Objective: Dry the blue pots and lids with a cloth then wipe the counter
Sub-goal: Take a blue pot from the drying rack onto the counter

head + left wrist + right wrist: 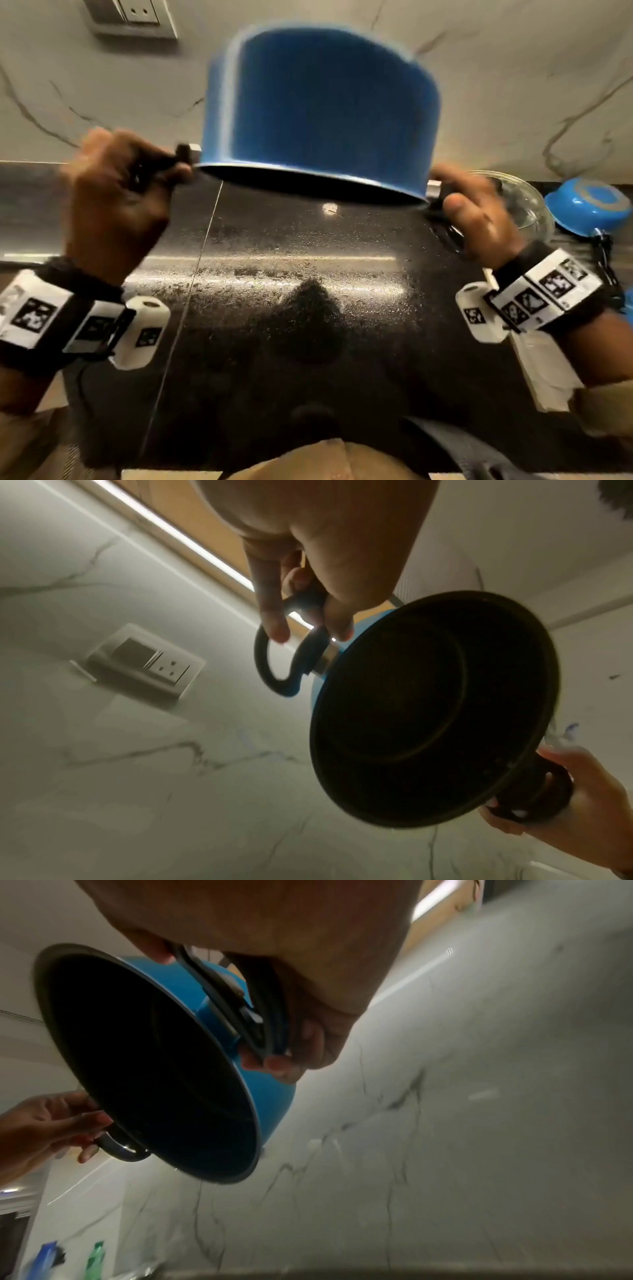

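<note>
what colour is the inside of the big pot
Black inside the blue pot, clearest in the left wrist view.

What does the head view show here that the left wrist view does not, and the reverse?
Only the head view shows the dark speckled counter, a second blue pot lying upside down at the far right with a glass bowl beside it, and the held blue pot's outer wall. Only the left wrist view shows that pot's dark inside and the strip light under the cabinet. Both show the left hand and right hand gripping the pot's black side handles, and the wall socket.
</note>
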The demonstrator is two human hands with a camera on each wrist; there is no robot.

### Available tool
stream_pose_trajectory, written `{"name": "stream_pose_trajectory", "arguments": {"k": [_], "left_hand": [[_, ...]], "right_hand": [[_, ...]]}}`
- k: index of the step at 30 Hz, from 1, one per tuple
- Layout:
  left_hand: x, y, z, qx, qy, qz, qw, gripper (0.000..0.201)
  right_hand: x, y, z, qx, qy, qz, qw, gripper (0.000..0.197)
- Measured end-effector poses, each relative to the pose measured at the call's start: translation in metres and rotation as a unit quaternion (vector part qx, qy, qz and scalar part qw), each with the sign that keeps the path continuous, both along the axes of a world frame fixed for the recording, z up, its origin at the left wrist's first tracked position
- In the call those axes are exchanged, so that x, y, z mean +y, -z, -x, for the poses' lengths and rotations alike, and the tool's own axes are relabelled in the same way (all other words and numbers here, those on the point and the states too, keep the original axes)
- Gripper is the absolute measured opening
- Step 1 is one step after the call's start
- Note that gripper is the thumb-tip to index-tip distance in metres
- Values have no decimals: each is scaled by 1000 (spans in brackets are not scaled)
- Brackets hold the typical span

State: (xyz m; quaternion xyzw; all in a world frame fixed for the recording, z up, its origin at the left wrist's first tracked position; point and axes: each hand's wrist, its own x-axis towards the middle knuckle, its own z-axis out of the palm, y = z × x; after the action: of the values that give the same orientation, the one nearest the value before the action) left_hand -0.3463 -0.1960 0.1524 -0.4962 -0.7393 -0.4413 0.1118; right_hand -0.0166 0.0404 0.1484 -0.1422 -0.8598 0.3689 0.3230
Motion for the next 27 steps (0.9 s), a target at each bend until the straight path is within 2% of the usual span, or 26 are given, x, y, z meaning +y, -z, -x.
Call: {"name": "stream_pose_trajectory", "arguments": {"k": [3,6,8,10,14,19,27], "left_hand": [[-6,18,-14,23,-12,27,999,11],[-6,40,-21,37,-22,72,997,17],[-4,48,-17,5,-18,97,995,18],[0,59,-13,-40,-13,117,992,12],[7,77,-13,-79,-11,166,983,8],[17,94,-6,-115,-18,201,973,8],[41,111,7,-121,-33,225,966,11]], "right_hand": [[-11,26,1,-73,18,107,991,47],[-9,40,2,-107,32,208,972,59],[-9,44,3,-149,32,258,954,71],[-8,53,8,-180,45,295,937,79],[-2,78,13,-171,45,407,896,85],[4,104,19,-184,60,467,863,90],[17,117,30,-171,86,520,833,77]]}}
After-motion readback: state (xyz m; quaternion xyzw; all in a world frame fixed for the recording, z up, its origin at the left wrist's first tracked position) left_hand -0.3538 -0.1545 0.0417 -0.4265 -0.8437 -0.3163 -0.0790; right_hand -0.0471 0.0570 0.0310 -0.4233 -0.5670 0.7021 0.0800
